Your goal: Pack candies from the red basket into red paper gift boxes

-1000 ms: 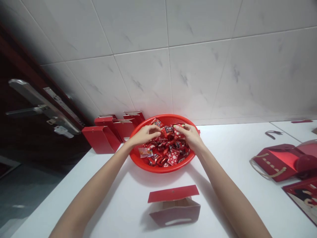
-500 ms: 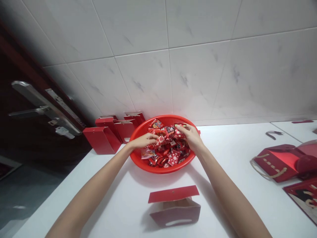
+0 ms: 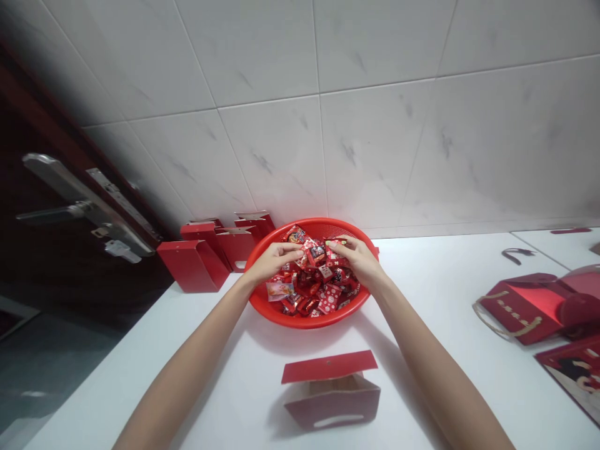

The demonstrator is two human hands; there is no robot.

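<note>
A red plastic basket (image 3: 307, 322) stands on the white table, filled with small wrapped candies (image 3: 309, 290), most of them red. Over its left side is my left hand (image 3: 276, 259), its thumb and fingers closed on a red patterned candy. On the right, my right hand (image 3: 359, 259) pinches a red candy packet (image 3: 336, 253) with a white pattern, its lower part above the pile. Between the two hands lies a dark-and-red wrapper (image 3: 316, 254). In front of the basket an open red paper gift box (image 3: 330, 400) stands with its top flap raised.
Several red paper boxes (image 3: 194, 265) stand against the tiled wall at left. A red box with a rope handle (image 3: 525, 309), a printed red card or box (image 3: 574, 375) and a dark strap (image 3: 515, 253) lie at right. A door handle (image 3: 56, 212) is at far left.
My left hand has moved slightly up and right within the basket, closing its fingers on a candy. My right hand has shifted slightly left with its packet, bringing the hands closer together.
</note>
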